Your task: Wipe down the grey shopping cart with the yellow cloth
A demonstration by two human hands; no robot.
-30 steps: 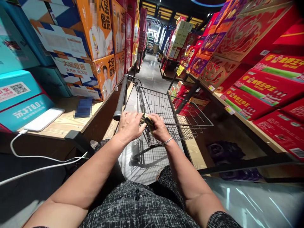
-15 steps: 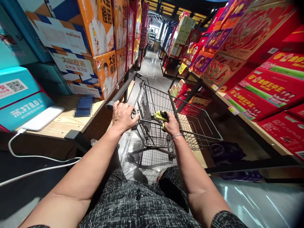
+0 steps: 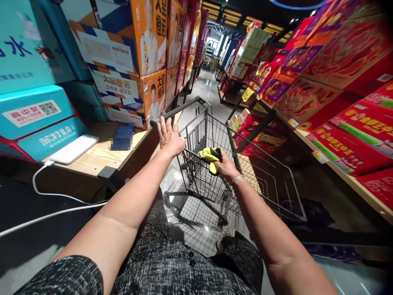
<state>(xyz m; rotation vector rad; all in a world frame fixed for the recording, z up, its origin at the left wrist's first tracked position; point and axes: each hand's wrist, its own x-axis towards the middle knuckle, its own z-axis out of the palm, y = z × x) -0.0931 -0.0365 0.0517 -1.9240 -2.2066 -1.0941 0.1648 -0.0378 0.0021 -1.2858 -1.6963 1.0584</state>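
A wire shopping cart stands in front of me, turned at an angle across the aisle. My left hand rests at the cart's near left corner by the dark handle, its fingers stretched and spread. Closed in my right hand is a bunched yellow-and-black bundle that looks like work gloves. This hand is over the cart's side rim; whether it also grips the wire is hidden. Through the mesh, no goods show in the basket.
At left a wooden shelf bears a white phone-like device on a cable, a blurred dark blue item, teal cartons and orange cartons. Red boxes line the right shelf. The tiled aisle runs ahead.
The cart has swung round, its basket end lower and further right. My left hand's fingers have spread out from their curl over the handle. My right hand keeps hold of the gloves.
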